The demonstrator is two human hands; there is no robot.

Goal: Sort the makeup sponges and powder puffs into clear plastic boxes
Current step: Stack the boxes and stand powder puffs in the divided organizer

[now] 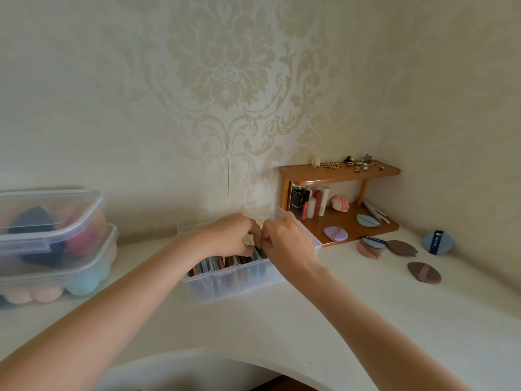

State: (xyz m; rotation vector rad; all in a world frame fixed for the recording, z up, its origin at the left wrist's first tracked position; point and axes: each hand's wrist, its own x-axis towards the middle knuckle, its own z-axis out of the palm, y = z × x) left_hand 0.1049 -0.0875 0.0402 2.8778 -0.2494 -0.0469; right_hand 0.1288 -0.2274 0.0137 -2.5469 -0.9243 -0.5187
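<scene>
A clear plastic box (225,289) with dividers stands in the middle of the white counter, several flat puffs standing on edge inside it. My left hand (231,235) and my right hand (287,241) meet over its far right compartment, fingers pinched on a dark puff (260,251) that is mostly hidden. Loose puffs lie to the right: a brown one (424,272), a dark brown one (401,247), a pink and blue pair (369,246) and a blue one with a strap (437,242). A lilac puff (335,233) and a teal puff (367,220) lie on the shelf's lower board.
Two lidded clear containers (50,221) full of egg-shaped sponges are stacked at the left. A small wooden shelf (338,176) in the right corner holds cosmetics below and hair clips on top. The wallpapered wall runs close behind the box. The counter's curved front edge (253,359) is near me.
</scene>
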